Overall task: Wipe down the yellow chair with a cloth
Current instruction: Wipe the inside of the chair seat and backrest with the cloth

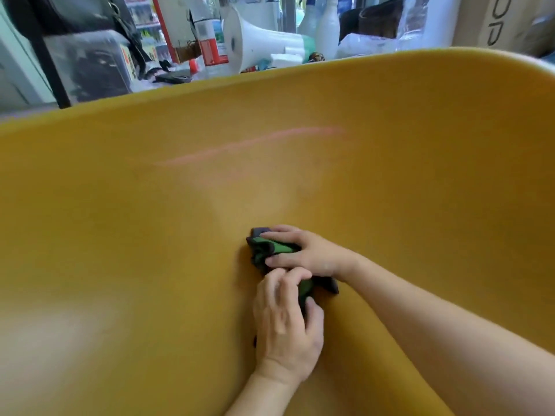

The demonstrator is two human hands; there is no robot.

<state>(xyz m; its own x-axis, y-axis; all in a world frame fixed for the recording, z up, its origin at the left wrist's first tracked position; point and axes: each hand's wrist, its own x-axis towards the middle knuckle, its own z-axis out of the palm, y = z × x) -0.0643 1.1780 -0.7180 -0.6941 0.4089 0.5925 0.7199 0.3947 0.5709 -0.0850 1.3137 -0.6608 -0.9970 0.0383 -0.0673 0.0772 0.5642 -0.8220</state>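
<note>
I see both hands on the cloth (270,246), low in the yellow chair (150,235).
At 6 o'clock the left hand (285,322) pinches its near end; from 3 o'clock the right hand (306,250) clasps the far part. At 12 o'clock a pink streak (249,142), then a white megaphone (255,40).

On yellow moulded plastic chair (150,235): crumpled green-and-black cloth (260,250) under right hand (309,250), left hand (285,325) just before it; white plastic megaphone (258,40) behind chair.
</note>
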